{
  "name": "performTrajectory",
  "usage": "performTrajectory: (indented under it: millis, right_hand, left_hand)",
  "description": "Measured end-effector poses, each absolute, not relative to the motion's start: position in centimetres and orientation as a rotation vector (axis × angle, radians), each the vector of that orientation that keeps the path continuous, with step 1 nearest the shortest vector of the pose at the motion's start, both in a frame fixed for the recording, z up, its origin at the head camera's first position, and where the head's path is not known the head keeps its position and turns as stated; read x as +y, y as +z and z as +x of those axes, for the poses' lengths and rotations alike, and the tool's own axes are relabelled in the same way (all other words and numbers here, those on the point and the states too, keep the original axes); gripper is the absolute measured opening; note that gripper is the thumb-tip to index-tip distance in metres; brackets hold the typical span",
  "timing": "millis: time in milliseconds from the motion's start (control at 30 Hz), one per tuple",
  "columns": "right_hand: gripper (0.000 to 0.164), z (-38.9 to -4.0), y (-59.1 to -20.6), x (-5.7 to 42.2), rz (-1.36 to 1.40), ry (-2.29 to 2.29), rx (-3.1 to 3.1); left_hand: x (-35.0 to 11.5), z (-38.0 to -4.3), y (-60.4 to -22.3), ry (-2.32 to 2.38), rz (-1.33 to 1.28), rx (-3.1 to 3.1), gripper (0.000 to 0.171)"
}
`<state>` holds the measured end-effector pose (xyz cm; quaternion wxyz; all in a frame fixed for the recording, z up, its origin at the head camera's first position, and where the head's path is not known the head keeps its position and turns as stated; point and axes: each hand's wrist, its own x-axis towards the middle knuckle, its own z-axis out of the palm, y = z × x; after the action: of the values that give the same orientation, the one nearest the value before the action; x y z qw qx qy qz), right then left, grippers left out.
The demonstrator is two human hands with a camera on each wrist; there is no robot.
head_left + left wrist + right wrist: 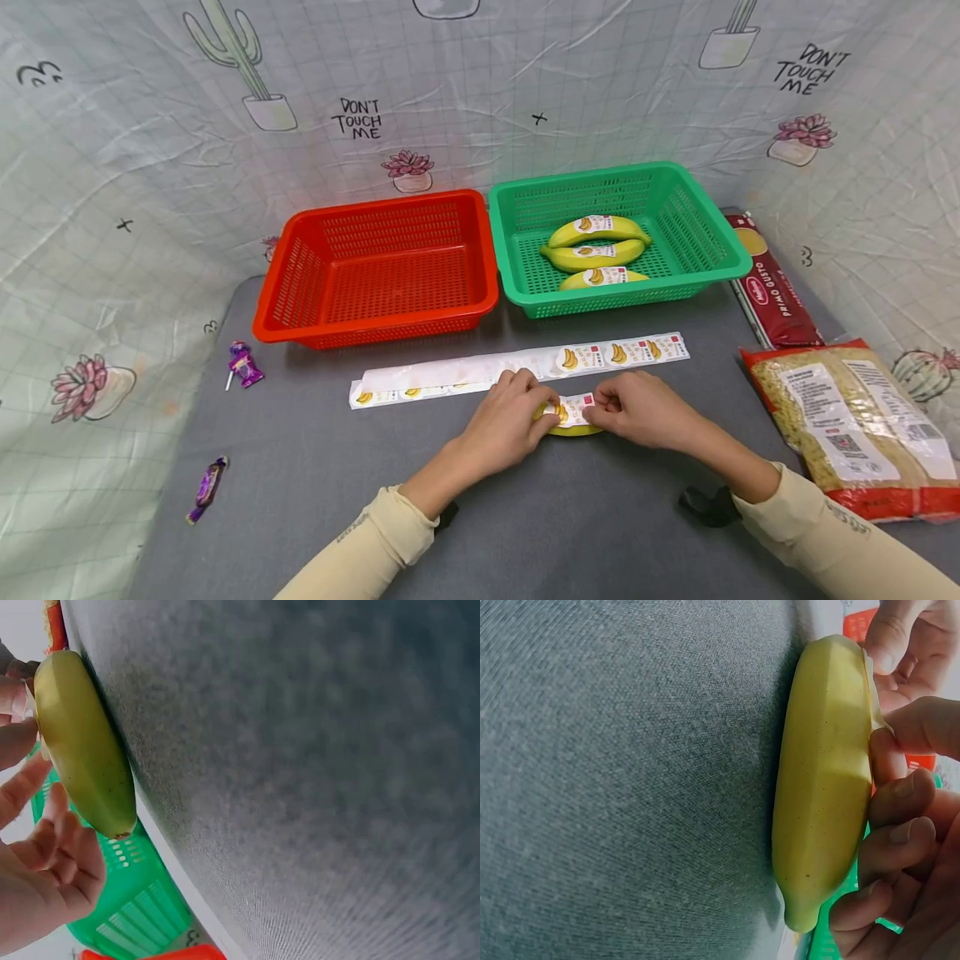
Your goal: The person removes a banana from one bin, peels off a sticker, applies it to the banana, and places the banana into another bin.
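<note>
A yellow-green banana (pixel 821 780) lies on the grey table in front of me. Along its top is a white sticker (pixel 572 409) printed with bananas. My right hand (pixel 645 410) pinches the sticker's right end between thumb and finger, and that end stands slightly off the peel in the right wrist view. At the other end, my left hand (pixel 506 421) holds the sticker's edge with thumb and forefinger, close against the banana. Just behind lies a long sticker strip (pixel 592 357), part of it bare backing folded over.
A red basket (pixel 375 329) stands at back left. Beside it, a green basket (pixel 630 292) contains several bananas (pixel 600 254) with stickers. On the right are a pasta bag (pixel 855 425) and a dark red packet (pixel 776 287); wrapped candies, a lollipop (pixel 243 364) and a purple sweet (pixel 207 490), lie left.
</note>
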<state>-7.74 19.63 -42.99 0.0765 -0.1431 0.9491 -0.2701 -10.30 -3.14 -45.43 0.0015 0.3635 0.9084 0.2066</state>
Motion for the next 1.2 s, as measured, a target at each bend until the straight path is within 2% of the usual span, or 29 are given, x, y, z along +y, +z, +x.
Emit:
performTrajectory:
  millis: [200, 800, 933, 1200]
  right_hand:
    - [0.037, -7.7, -43.0, 19.8, -0.424, -0.805, 2.834]
    - [0.031, -7.7, -43.1, 20.0, -0.391, -0.812, 2.834]
    - [0.024, -7.6, -43.3, 20.1, -0.379, -0.834, 2.89]
    - [0.011, -7.6, -43.8, 19.5, -0.555, -0.883, 2.968]
  left_hand:
    - [-3.2, -10.7, -45.4, 0.602, 1.12, 2.836, 0.026]
    - [-3.3, -11.4, -45.0, 0.875, 0.955, 2.644, 0.025]
    - [-3.3, -11.3, -44.9, 0.84, 0.942, 2.648, 0.026]
    - [-3.2, -11.1, -44.9, 0.767, 0.948, 2.678, 0.027]
